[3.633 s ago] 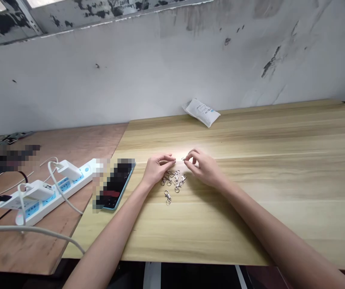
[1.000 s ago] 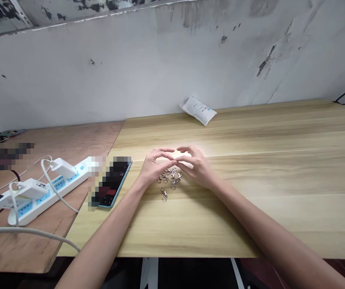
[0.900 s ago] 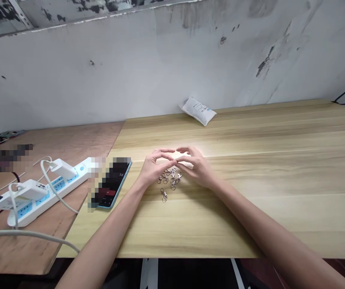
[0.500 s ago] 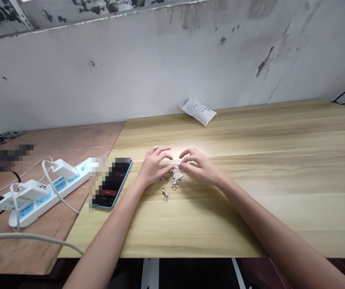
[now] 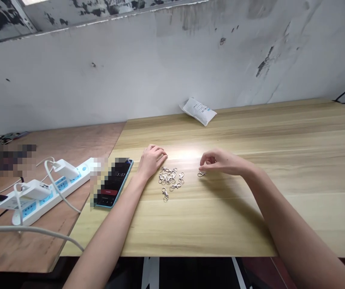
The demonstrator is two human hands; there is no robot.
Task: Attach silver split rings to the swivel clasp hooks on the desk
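Note:
In the head view my right hand (image 5: 220, 162) pinches a silver swivel clasp with a ring (image 5: 201, 174) between thumb and fingertips, low over the tabletop. My left hand (image 5: 153, 158) lies on the wood with its fingers loosely bent and side by side, holding nothing that I can see. Just beyond its thumb, a loose cluster of similar metal clasps (image 5: 169, 176) is spread between my two hands. One clasp (image 5: 165, 194) lies a little nearer to me, apart from the others.
A phone (image 5: 112, 188) lies left of my left forearm. Further left, a white power strip (image 5: 55, 192) with chargers and cables sits on a lower brownish board (image 5: 79, 140). A white plastic packet (image 5: 198, 111) rests at the back against the wall.
My right hand has moved right, away from the cluster, with one clasp. My left hand has drawn back slightly left off the clasps, its fingers closer together, and the clasps show more fully.

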